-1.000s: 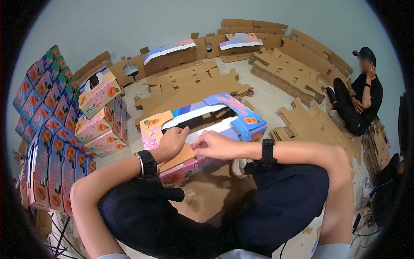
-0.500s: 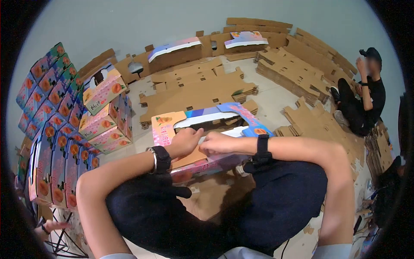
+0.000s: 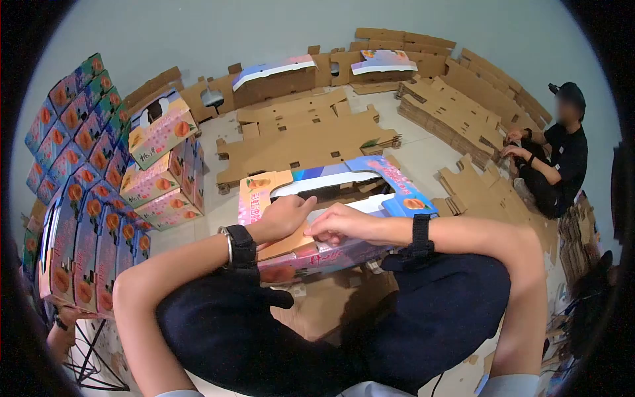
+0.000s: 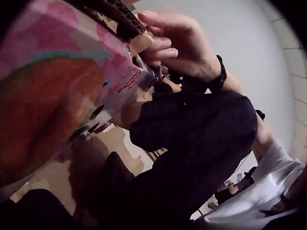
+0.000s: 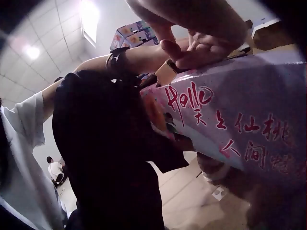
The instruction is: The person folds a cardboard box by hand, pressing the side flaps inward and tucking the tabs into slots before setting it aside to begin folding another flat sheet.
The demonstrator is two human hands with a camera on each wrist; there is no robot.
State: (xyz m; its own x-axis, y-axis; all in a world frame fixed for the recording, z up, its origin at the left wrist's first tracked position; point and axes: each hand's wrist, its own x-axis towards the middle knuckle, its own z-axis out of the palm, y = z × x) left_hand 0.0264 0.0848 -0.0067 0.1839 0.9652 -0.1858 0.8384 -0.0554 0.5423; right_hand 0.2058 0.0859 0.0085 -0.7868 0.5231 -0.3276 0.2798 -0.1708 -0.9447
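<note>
A printed cardboard box (image 3: 284, 266) with peach pictures and a large cut-out in its top sits in front of my knees in the head view. My left hand (image 3: 284, 218) lies over the orange top flap (image 3: 281, 248), thumb pointing right, its other fingers hidden at the cut-out's edge. Just to its right, my right hand (image 3: 340, 225) pinches the end of that flap along the near edge. In the left wrist view the right hand (image 4: 175, 43) is at a small tan tab (image 4: 141, 43). Both hands overlap above the lettered side panel (image 5: 230, 115) in the right wrist view.
Printed boxes (image 3: 86, 139) are stacked high at the left, beside a shorter stack (image 3: 159, 185). Flat cardboard sheets (image 3: 297, 145) cover the floor ahead, with more piles (image 3: 450, 116) at the right. Another person (image 3: 562, 152) sits far right; someone's hand (image 3: 63, 324) shows at lower left.
The head view has shifted, so the box appears farther right. Both my hands stay at the flap, with small finger shifts. The seated person's hands have lowered from the face; another hand has appeared at lower left.
</note>
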